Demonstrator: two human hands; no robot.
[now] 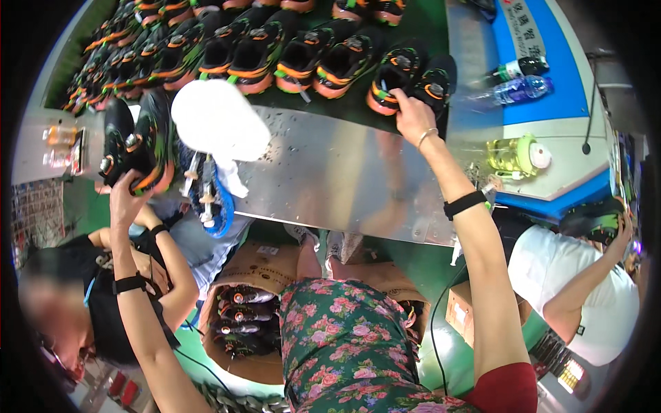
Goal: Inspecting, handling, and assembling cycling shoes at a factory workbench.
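Observation:
My left hand [126, 198] reaches up and grips a black shoe with orange and green trim [148, 148], next to another such shoe [116, 141], at the left end of the metal table [330, 172]. My right hand [412, 113] is stretched forward and closed on a pair of the same black and orange shoes [406, 79] standing on the green belt [406, 27]. Both wrists wear black bands.
Rows of matching shoes [241, 48] line the belt. A white lamp-like head [219, 120] hangs over the table. Bottles [516, 89] and a yellow jug [513, 155] stand at right. Below are cardboard boxes of shoes [241, 316], a person at lower left and another at right.

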